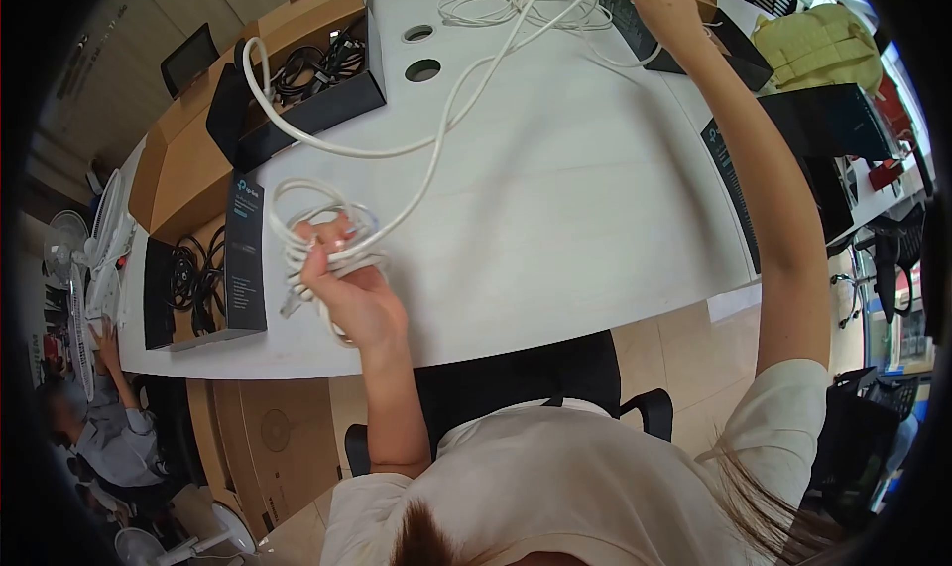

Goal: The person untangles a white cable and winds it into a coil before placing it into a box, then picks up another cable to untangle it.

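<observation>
My left hand [362, 303] is closed around a coiled bundle of white cable [327, 234], held above the table's near left part. A connector end hangs from the bundle's lower left side. From the coil, the cable runs up across the table, crossing a long strand that loops out over the box at the back left. My right hand [669, 15] is stretched far forward at the top right, closed on the white cable beside an open box [739, 50]; its fingertips are partly cut off by the frame edge. More loose white cable [486, 8] lies tangled at the far edge.
Two open cardboard boxes with black cables, one at the near left [246, 253] and one at the back left [347, 100], flank the white table [555, 239]. A green bag [818, 50] sits at the far right. A black chair [535, 368] is at the front edge. Another person [114, 427] is at the left.
</observation>
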Available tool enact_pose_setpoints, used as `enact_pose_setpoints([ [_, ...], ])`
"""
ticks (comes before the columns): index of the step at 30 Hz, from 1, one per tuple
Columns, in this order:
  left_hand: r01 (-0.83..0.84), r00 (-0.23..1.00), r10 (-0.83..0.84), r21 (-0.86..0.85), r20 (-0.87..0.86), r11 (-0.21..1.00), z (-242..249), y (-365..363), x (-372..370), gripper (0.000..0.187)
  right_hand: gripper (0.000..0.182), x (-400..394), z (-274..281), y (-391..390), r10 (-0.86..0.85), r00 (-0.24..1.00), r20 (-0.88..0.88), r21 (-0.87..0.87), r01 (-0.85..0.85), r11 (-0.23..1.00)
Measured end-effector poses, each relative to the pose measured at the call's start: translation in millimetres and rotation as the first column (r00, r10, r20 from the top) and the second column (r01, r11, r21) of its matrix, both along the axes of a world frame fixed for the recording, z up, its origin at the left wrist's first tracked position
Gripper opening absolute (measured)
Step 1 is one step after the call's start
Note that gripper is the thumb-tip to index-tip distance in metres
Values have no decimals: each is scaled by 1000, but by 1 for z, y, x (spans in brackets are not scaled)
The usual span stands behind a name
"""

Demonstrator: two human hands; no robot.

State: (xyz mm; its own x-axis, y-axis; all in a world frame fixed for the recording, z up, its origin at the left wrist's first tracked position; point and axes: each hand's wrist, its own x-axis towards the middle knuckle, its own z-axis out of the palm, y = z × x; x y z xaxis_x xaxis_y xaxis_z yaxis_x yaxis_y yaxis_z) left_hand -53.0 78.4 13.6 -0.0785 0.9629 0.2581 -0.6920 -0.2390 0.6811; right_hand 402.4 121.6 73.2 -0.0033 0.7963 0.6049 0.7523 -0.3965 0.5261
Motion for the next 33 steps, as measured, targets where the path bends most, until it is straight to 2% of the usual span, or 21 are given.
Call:
enact_pose_setpoints([
  [1,53,998,-54,-30,-21,998,-3,-3,3,17,7,-5,-6,5,65,996,55,48,-68,997],
  [2,106,993,-108,-60,-39,993,-4,-6,5,18,7,-9,-11,8,82,996,31,18,-83,996],
  [4,83,989,-97,-121,-108,989,-4,-13,10,18,7,-43,-16,5,114,993,-12,-37,-114,993],
  [5,70,986,-92,-151,-140,986,-4,-15,11,18,19,-57,-17,3,30,993,-114,-146,-47,988],
  [8,120,974,-146,-151,-172,981,-11,-17,9,17,25,-99,-27,-16,289,943,-163,60,-283,957],
  [11,138,974,-158,-124,-165,983,-10,-19,12,20,26,-167,1,-44,514,793,-327,112,-508,854],
  [12,142,972,-161,-119,-171,983,-10,-20,13,20,24,-191,8,-53,604,707,-368,153,-594,789],
  [13,146,970,-165,-116,-179,983,-10,-21,15,21,23,-210,9,-61,619,583,-527,140,-658,740],
  [14,150,967,-170,-114,-189,982,-10,-22,16,21,22,-227,7,-67,597,439,-671,141,-715,684],
  [16,174,964,-185,-74,-190,982,-13,-25,18,22,22,-258,-2,-75,492,198,-848,168,-780,603],
  [19,170,949,-161,10,-273,985,-12,-29,18,20,20,-274,-8,-72,251,172,-953,-15,-851,525],
  [22,149,922,-106,89,-372,985,-9,-25,8,16,20,-276,-2,-64,18,-31,-999,36,-831,554],
  [23,142,912,-87,111,-401,984,-9,-24,4,15,20,-272,-7,-56,36,-148,-988,142,-817,559],
  [26,192,899,-95,191,-427,963,-6,-25,0,14,24,-265,24,-44,-271,-533,-802,202,-669,716],
  [27,205,855,-62,227,-514,952,-3,-25,-4,17,24,-257,37,-41,-229,-584,-779,239,-614,752],
  [28,191,847,-50,217,-529,957,-1,-25,-11,17,25,-246,49,-36,-184,-631,-753,274,-556,785],
  [30,160,828,-26,192,-560,968,-1,-27,-37,18,22,-206,66,-9,167,-658,-734,449,-285,847],
  [31,103,793,62,234,-605,967,-9,-22,-57,21,13,-142,65,23,81,-876,-476,588,-248,770],
  [32,47,751,152,281,-642,959,-16,-17,-79,25,12,-130,86,15,279,-878,-390,641,-41,767],
  [33,-25,734,242,331,-634,943,-17,-17,-101,26,12,-97,91,21,315,-905,-286,684,37,728],
])
